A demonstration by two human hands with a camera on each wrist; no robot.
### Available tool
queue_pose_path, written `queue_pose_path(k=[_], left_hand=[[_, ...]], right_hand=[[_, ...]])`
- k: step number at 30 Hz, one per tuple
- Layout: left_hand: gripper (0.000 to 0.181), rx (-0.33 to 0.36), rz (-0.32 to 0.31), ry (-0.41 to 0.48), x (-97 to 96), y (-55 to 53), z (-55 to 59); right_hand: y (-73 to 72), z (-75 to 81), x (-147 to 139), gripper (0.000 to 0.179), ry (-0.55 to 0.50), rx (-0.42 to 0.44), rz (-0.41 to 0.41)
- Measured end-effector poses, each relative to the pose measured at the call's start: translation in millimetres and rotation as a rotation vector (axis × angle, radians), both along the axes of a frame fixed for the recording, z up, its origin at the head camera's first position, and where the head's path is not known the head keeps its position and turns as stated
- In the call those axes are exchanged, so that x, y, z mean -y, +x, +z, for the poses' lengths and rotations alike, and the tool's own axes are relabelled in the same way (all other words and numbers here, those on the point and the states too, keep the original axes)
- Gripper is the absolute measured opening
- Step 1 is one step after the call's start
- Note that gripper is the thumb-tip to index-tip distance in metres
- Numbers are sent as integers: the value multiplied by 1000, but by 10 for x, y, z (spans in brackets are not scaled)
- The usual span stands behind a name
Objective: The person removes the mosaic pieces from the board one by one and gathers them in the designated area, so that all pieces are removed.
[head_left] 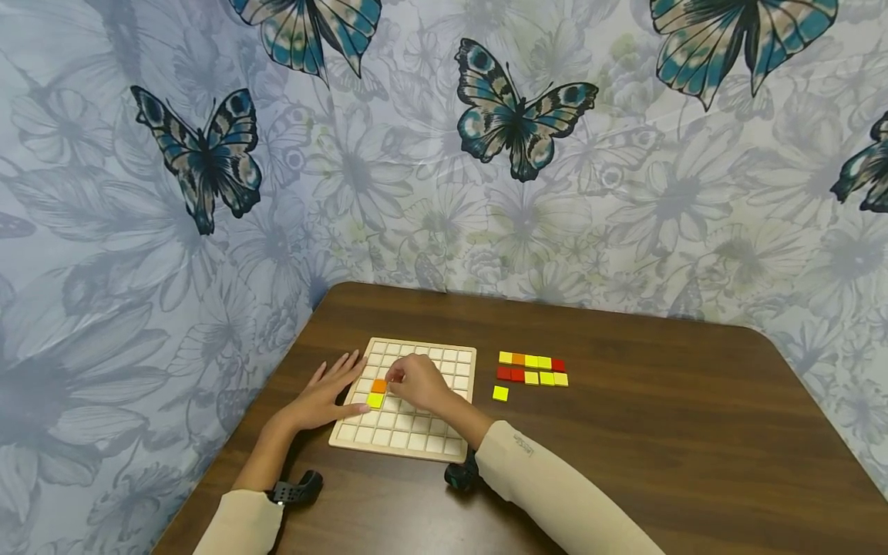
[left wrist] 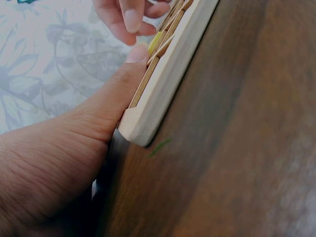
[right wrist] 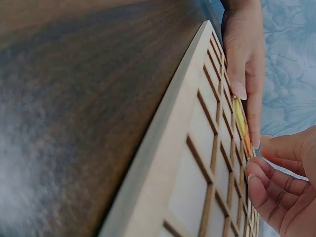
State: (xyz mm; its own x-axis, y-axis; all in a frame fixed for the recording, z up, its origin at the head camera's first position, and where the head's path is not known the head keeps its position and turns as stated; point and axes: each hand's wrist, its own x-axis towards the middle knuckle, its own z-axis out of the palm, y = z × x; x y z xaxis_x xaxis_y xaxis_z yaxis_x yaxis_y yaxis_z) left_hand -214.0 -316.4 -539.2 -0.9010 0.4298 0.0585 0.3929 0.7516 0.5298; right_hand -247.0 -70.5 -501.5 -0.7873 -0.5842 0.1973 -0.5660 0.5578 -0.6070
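A pale wooden grid board [head_left: 395, 451] lies on the table. Two square tiles sit in its cells left of centre: an orange tile [head_left: 378, 385] and, just nearer, a yellow tile [head_left: 375, 400]. My left hand [head_left: 326, 398] rests along the board's left side, fingers straight and spread, its thumb at the edge by the yellow tile. Over the board is my right hand [head_left: 416, 382], fingertips bent down just right of the orange tile. In the right wrist view its fingers [right wrist: 276, 180] are curled close to the board; whether a tile is between them is hidden.
Right of the board lie two rows of red, yellow and orange tiles [head_left: 531, 361], with a single yellow tile [head_left: 500, 394] nearer. The brown table [head_left: 659, 432] extends to the right. Behind it hangs a butterfly-patterned backdrop [head_left: 388, 231]. Each wrist wears a dark strapped device [head_left: 298, 489].
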Motion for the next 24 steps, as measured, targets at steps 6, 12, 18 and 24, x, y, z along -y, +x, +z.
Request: queue_pose_path(k=[6,12,18,24], left_hand=[[94,-2,-1,0,1,-8,6],[95,-7,-7,6,-1,-18,14],[95,-9,-7,4,3,-21,12],[94,-16,-2,-4,1,-9,4]], right_hand=[[-55,-45,47,2,-12,6,-10],[-77,-55,84,4,14,-12,-35],[-73,-48,117,5,36,12,-54],[-67,-32,128,5,66,19,-57]])
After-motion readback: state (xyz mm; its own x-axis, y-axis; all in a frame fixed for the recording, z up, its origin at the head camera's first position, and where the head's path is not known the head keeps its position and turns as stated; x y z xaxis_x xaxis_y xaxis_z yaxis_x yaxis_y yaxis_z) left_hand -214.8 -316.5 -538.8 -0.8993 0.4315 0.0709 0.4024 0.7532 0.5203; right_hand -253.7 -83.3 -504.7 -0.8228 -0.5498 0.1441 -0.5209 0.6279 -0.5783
